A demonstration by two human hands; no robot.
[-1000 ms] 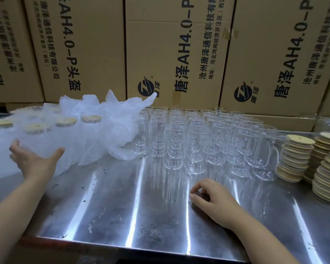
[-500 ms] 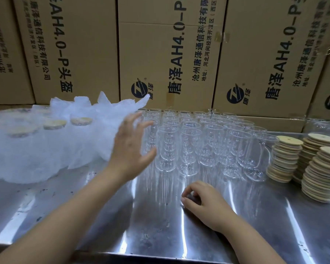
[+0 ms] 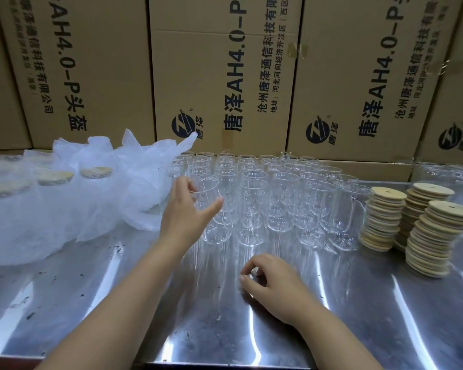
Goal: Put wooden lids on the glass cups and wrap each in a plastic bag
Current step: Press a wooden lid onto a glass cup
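Here, the left hand (image 3: 185, 217) reaches the cup (image 3: 217, 232), fingers spread, gripping nothing; the right hand (image 3: 273, 287) rests loosely curled, empty, on the worktop (image 3: 91, 303).

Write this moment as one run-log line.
left hand: open at front-left clear glass cup; right hand: loosely curled on shiny steel table; round wooden lids: stacked right

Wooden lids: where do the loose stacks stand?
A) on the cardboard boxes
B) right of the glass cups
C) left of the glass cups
B: the wooden lids stand stacked on the table, just right of the glass cups.
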